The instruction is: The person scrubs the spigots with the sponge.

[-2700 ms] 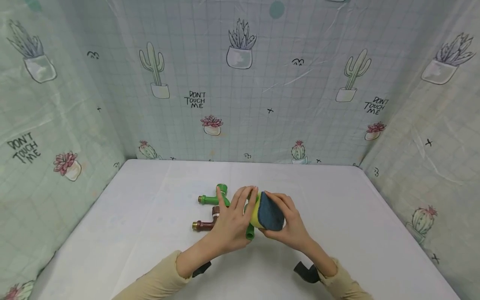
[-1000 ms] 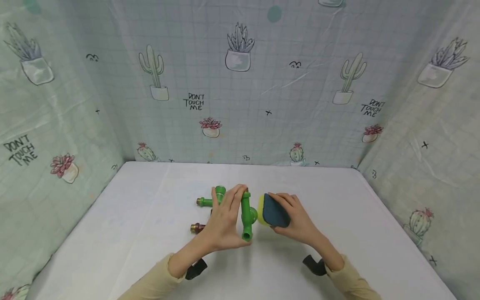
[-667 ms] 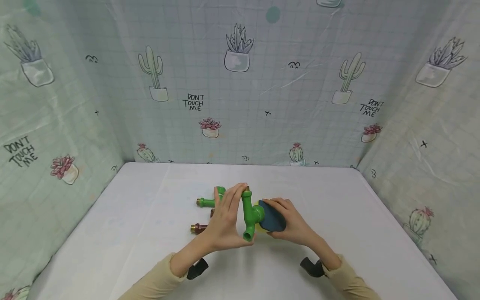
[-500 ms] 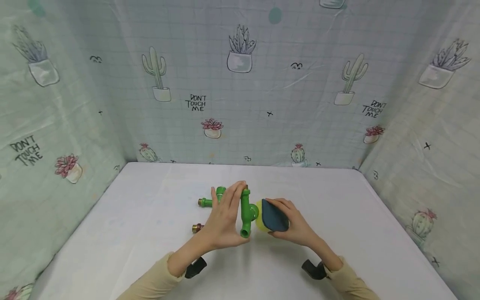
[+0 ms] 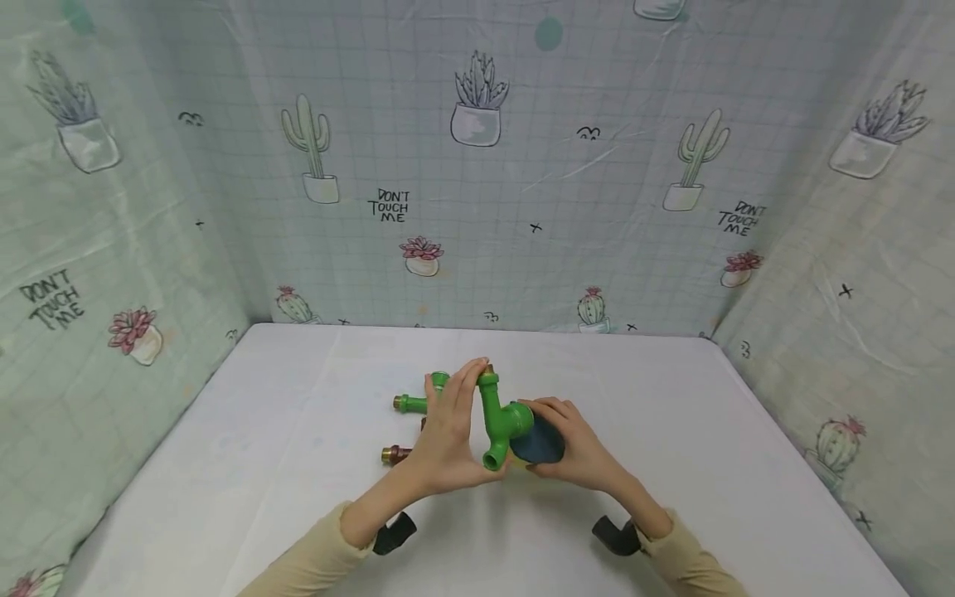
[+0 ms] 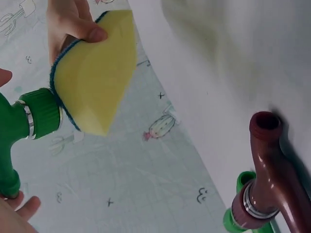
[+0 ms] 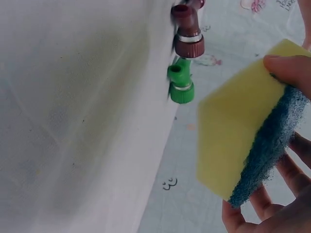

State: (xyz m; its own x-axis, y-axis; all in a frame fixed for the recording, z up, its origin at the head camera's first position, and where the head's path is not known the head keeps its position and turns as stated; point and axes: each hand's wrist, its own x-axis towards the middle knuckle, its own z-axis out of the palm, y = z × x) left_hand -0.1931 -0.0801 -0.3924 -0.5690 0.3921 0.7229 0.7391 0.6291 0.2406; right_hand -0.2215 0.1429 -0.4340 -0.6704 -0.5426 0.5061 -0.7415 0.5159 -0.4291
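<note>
In the head view my left hand [image 5: 448, 439] holds a green tap [image 5: 496, 419] lengthwise above the table, fingers at its brass-threaded end and thumb near its spout. My right hand [image 5: 582, 452] grips a sponge [image 5: 543, 439], yellow with a dark blue scouring side. In the left wrist view the sponge's blue face [image 6: 63, 97] meets the round ribbed cap [image 6: 43, 111] of the tap. Seen from the right wrist, the thumb lies on the yellow foam [image 7: 238, 121] with several fingers behind the blue side; the held tap is outside that view.
Left of the held tap, partly behind my left hand, a second green tap [image 5: 412, 404] and a brown tap [image 5: 395, 455] lie on the white table [image 5: 298, 373]. A black curved piece [image 5: 618, 536] shows at each wrist. Cactus-patterned cloth [image 5: 477, 207] walls the table's back and sides.
The sponge has shifted back and forth beside the tap and is now lower and partly behind its cap. The tap has turned, swinging its cap to the right. Both hands keep their grip.
</note>
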